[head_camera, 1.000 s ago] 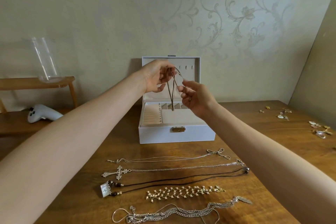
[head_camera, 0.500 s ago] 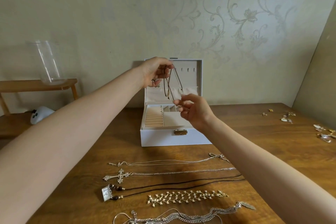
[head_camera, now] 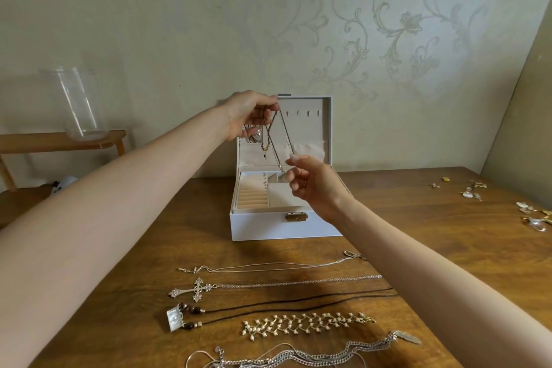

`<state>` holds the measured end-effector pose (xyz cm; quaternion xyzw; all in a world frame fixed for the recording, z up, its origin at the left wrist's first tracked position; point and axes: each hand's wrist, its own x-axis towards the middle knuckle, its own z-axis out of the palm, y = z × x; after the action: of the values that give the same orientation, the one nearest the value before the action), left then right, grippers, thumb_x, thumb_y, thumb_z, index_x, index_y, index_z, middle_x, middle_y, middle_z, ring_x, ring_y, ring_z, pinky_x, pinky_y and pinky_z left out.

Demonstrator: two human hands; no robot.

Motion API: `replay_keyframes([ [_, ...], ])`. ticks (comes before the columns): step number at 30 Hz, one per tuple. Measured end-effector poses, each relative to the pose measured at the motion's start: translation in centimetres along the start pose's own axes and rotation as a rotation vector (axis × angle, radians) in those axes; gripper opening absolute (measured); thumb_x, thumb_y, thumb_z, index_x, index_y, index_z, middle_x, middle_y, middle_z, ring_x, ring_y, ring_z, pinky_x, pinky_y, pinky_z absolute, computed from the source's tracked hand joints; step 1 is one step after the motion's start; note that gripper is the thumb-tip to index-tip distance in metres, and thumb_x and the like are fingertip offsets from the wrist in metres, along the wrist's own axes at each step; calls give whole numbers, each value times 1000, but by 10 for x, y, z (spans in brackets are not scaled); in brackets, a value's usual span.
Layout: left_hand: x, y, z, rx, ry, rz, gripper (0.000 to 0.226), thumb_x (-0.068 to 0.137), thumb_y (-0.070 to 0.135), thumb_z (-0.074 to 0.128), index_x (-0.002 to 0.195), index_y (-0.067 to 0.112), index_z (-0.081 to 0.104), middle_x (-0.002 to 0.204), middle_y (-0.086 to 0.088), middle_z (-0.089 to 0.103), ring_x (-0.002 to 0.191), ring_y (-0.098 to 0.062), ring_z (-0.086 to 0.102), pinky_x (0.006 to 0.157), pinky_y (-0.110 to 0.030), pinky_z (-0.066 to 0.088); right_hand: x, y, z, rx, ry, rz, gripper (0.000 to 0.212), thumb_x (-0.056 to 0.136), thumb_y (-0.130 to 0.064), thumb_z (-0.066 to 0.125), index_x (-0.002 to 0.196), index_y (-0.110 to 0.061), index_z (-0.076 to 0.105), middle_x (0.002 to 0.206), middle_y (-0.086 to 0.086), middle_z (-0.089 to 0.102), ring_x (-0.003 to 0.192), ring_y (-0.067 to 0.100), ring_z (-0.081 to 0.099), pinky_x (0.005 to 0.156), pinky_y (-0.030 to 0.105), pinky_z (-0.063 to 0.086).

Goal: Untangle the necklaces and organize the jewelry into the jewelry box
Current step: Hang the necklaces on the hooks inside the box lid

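Observation:
A white jewelry box [head_camera: 268, 225] stands open at the back of the wooden table, its lid upright with hooks inside. My left hand [head_camera: 248, 115] pinches the top of a thin dark necklace [head_camera: 273, 140] in front of the lid. The loop hangs down over the box's tray. My right hand [head_camera: 313, 185] is just below, fingers curled at the necklace's lower end near its pendant. Several necklaces lie in rows at the front: a thin silver chain [head_camera: 268, 266], a cross necklace [head_camera: 197, 290], a black cord with a square pendant [head_camera: 176, 318], a pearl choker [head_camera: 304, 324], a tangled silver chain [head_camera: 298, 357].
Small earrings and charms [head_camera: 472, 193] are scattered at the table's right edge [head_camera: 534, 218]. A clear glass vase [head_camera: 79, 104] stands on a low wooden shelf at the left, a white controller [head_camera: 64, 182] below it. The wall is close behind the box.
My left hand has lifted the necklace's top higher against the lid. My right hand has dropped lower toward the tray, and the loop now hangs longer between them.

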<state>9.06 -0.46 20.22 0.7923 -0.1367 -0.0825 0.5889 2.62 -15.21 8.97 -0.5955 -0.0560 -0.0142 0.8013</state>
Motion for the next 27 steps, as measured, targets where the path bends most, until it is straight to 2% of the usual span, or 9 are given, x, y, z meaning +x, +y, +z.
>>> replay_keyframes([
  [4,1,0,-2,0,5,2,22,89,35,57,69,25,57,57,13,54,60,-2,52,65,-26,31,0,1,-2,111,35,44,14,93,-11,48,79,-10,52,59,2,60,49,12,47,48,18,38],
  [8,1,0,-2,-4,-8,8,22,89,34,56,69,25,56,54,13,55,57,-1,53,64,-26,32,1,2,-5,143,73,86,14,92,-10,49,79,-8,54,62,4,59,50,12,47,47,17,39],
  [15,0,-1,-4,-69,-49,12,23,89,33,56,68,24,56,60,11,60,62,-3,57,71,-29,33,2,8,-8,-79,62,37,9,91,-16,57,85,-11,60,63,1,57,54,12,45,49,19,38],
  [17,-2,-3,-4,-103,-71,20,23,90,32,55,68,23,55,66,10,64,66,-4,58,68,-27,34,2,7,-8,-134,68,-6,8,90,-16,59,85,-10,61,62,1,56,52,12,45,49,20,37],
  [21,-5,-6,-4,-139,-136,68,22,92,26,49,70,22,49,96,4,72,79,-7,61,73,-27,37,2,5,-5,-152,43,-65,8,87,-18,64,84,-12,60,61,0,56,51,12,45,47,20,35],
  [23,-6,-9,-2,-125,-168,98,21,93,24,47,72,21,48,103,4,71,78,-6,63,74,-29,36,2,2,-3,-137,18,-79,10,88,-19,62,93,-10,63,66,0,57,52,11,45,49,19,35],
  [27,-6,-14,0,-109,-207,163,21,95,22,45,75,19,50,116,0,67,64,-5,56,62,-24,32,3,-4,1,-90,9,-70,18,93,-26,52,94,-13,65,62,-1,58,52,11,44,53,22,34],
])
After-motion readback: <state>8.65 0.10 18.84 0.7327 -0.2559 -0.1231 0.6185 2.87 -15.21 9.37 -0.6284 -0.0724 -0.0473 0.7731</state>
